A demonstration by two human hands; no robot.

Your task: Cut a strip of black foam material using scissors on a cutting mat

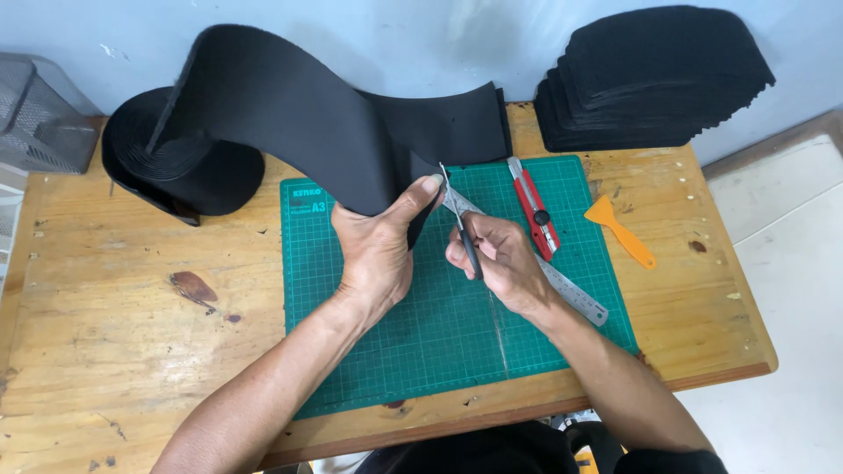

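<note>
A wide black strip (pixel 307 114) is held up off the green cutting mat (pixel 457 333) by the left hand (pixel 378 250), whose thumb and fingers are closed around its lower edge. Just to the right of that grip, the strip's edge is met by the blades of scissors (pixel 457 215), which are held in the closed right hand (pixel 500 259). Behind the left hand the strip is seen running back to a black roll (pixel 180 162) on the wooden table (pixel 132 351). Under the right hand a steel ruler (pixel 571 294) is laid; beyond it a red knife (pixel 534 209) and an orange scraper (pixel 622 232) are set. Bare mat is left in front of both hands. A black stack (pixel 650 75) is placed at the far right edge.
</note>
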